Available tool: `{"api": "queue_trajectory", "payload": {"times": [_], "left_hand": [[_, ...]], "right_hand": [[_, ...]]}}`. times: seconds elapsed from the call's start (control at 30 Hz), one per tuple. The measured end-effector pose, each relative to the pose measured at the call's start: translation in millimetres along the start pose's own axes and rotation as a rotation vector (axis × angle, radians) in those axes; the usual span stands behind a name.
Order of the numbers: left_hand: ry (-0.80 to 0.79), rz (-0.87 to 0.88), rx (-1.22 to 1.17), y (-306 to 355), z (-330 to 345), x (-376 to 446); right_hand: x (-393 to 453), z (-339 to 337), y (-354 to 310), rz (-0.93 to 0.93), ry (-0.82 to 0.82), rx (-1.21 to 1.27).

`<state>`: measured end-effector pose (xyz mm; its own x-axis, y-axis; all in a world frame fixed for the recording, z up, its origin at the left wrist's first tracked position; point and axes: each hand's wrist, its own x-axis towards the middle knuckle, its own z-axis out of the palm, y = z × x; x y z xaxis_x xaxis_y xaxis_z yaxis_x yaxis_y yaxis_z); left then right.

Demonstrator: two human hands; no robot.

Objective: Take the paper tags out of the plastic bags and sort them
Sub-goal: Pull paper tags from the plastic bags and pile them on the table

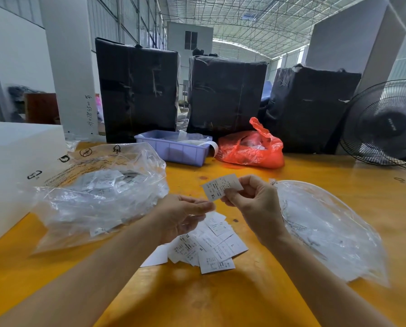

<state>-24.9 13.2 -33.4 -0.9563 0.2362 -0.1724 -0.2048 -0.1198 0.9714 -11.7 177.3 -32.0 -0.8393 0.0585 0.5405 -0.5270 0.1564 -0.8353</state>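
**Right hand pinched on an XL tag, sorting barely begun**

Right hand (pixel 256 201), raised above the counter (pixel 221 300), curled with thumb and fingertips pinching one paper tag (pixel 222 186) by its lower edge; printed face turned up, "XL" readable near the corner. Left hand (pixel 185 215) palm-up just beside it, fingers loosely extended toward that tag's corner, touching or almost touching it; could not tell which. Held nothing that showed.

Judged early to midway. Already out: a small loose heap of tags (pixel 209 246) lying on the counter directly under the hands, overlapping, sizes L, S and XL mixed together, so not yet sorted into separate piles. Still to do: a crumpled clear plastic bag (pixel 98 190) to the left, visibly packed with more tags, some in smaller bags. To the right, a flatter clear bag (pixel 327 230), looked mostly emptied, contents hard to make out through the glare.

Further back, near but apart from the work: a lilac bin (pixel 173 147) and a red bag (pixel 251 149).
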Motion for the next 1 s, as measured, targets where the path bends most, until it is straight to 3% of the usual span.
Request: {"api": "queue_trajectory", "payload": {"times": [0.5, 0.8, 1.0], "left_hand": [[0.051, -0.01, -0.103, 0.3, 0.6, 1.8], [0.054, 0.015, -0.136, -0.5, 1.8, 1.5], [0.059, 0.05, -0.108, -1.1, 3.2, 0.3]], "right_hand": [[-0.7, 1.1, 6.6, -0.026, 0.051, -0.138], [-0.4, 3.5, 5.6, -0.01, -0.001, -0.109], [-1.5, 2.8, 5.8, 0.077, -0.151, -0.152]]}}
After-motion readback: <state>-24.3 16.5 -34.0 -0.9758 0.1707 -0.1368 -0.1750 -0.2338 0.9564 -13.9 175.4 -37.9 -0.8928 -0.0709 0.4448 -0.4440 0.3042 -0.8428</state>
